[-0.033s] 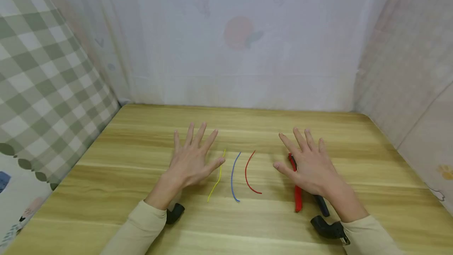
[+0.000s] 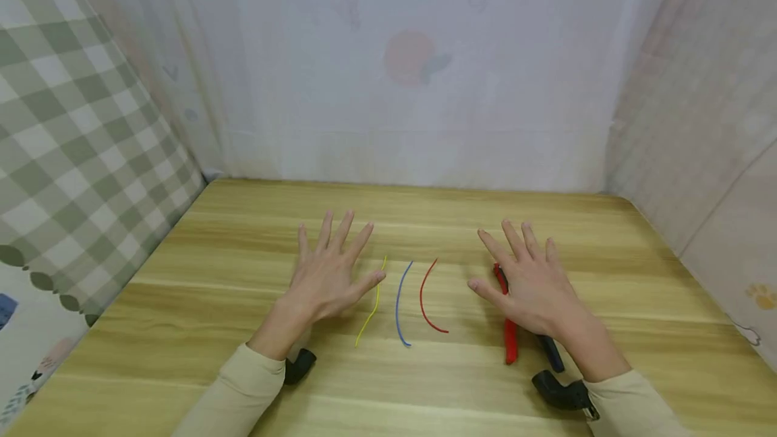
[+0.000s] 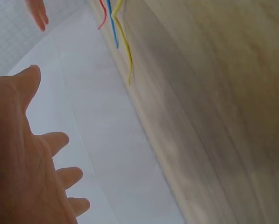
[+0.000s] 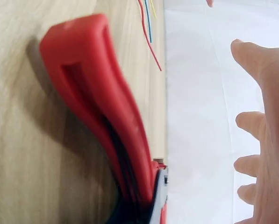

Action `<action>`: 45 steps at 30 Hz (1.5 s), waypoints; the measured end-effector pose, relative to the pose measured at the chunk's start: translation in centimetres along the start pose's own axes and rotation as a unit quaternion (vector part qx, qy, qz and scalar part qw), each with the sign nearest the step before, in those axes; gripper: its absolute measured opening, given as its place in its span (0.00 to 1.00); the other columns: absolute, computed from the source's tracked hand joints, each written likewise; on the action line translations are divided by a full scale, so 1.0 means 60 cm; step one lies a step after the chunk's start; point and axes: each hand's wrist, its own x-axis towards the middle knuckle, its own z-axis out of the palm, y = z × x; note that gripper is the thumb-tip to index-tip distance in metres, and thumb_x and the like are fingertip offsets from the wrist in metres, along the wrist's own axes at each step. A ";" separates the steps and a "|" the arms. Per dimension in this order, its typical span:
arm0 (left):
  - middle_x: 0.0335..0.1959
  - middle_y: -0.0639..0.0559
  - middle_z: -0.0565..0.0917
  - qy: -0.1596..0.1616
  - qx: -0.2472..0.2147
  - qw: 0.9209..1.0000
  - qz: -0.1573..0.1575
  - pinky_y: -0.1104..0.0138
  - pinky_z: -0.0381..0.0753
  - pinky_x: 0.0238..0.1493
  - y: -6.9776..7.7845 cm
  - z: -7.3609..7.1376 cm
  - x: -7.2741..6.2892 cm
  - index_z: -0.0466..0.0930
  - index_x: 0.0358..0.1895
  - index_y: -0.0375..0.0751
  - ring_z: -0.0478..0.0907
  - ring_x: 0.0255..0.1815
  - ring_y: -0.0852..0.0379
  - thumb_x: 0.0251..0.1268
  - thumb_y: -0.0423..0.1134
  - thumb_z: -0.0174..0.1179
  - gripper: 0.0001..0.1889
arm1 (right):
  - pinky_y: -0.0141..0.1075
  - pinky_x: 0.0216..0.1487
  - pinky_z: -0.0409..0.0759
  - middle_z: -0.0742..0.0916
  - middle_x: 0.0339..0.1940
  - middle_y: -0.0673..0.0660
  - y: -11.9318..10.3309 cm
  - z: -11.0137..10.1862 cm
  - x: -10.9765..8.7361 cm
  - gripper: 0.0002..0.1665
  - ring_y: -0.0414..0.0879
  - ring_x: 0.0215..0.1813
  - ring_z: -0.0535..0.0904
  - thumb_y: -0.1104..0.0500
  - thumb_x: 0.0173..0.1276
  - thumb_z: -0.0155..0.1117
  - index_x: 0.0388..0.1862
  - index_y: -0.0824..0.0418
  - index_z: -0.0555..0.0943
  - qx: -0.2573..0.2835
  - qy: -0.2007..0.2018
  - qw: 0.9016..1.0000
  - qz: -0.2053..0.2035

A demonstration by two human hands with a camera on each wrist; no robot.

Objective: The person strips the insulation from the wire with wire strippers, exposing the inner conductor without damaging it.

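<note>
Three short wires lie side by side on the wooden table: a yellow wire (image 2: 376, 301), a blue wire (image 2: 398, 302) and a curved red wire (image 2: 421, 295). My left hand (image 2: 328, 278) hovers palm down with fingers spread, its thumb over the yellow wire's upper part. Held the same way, my right hand (image 2: 534, 285) is above a plier-like tool (image 2: 511, 342) with one red and one dark handle, covering its middle. In the right wrist view the red handle (image 4: 97, 74) and some grey metal show, apart from the hand. Neither hand holds anything.
The wood-grain table (image 2: 425, 390) ends at a pale cloth wall (image 2: 303, 86) behind. Green checked cloth (image 2: 79, 106) hangs at the left, patterned cloth (image 2: 698, 120) at the right. Black wrist-worn pieces (image 2: 561, 391) stick out below both wrists.
</note>
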 end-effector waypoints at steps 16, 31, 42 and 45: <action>0.57 0.46 0.83 -0.039 -0.005 0.997 0.060 0.48 0.75 0.66 0.114 0.028 0.050 0.87 0.53 0.47 0.74 0.62 0.44 0.71 0.58 0.67 0.20 | 0.43 0.24 0.70 0.80 0.42 0.64 -0.005 -0.007 -0.052 0.49 0.52 0.28 0.76 0.25 0.65 0.67 0.57 0.67 0.70 0.001 -0.068 0.987 0.148; 0.24 0.52 0.75 -0.139 -0.012 0.990 0.006 0.65 0.74 0.23 0.173 0.053 0.067 0.67 0.14 0.48 0.75 0.30 0.54 0.72 0.37 0.60 0.23 | 0.42 0.26 0.70 0.80 0.33 0.58 0.002 -0.014 -0.051 0.43 0.52 0.28 0.75 0.38 0.59 0.77 0.55 0.64 0.65 0.027 -0.140 0.979 0.148; 0.24 0.59 0.80 -0.032 -0.192 0.981 0.015 0.69 0.71 0.24 0.166 -0.008 0.043 0.81 0.33 0.46 0.72 0.23 0.63 0.73 0.38 0.65 0.08 | 0.40 0.25 0.73 0.83 0.38 0.63 0.031 -0.028 -0.040 0.46 0.48 0.26 0.74 0.58 0.73 0.59 0.82 0.70 0.50 0.218 -0.087 0.957 0.170; 0.26 0.59 0.83 -0.004 -0.224 0.974 0.018 0.70 0.74 0.28 0.152 -0.013 0.040 0.82 0.34 0.46 0.74 0.25 0.64 0.73 0.38 0.66 0.06 | 0.37 0.28 0.74 0.81 0.40 0.61 0.039 -0.031 -0.037 0.42 0.45 0.29 0.73 0.58 0.76 0.60 0.81 0.73 0.58 0.325 -0.096 0.928 0.156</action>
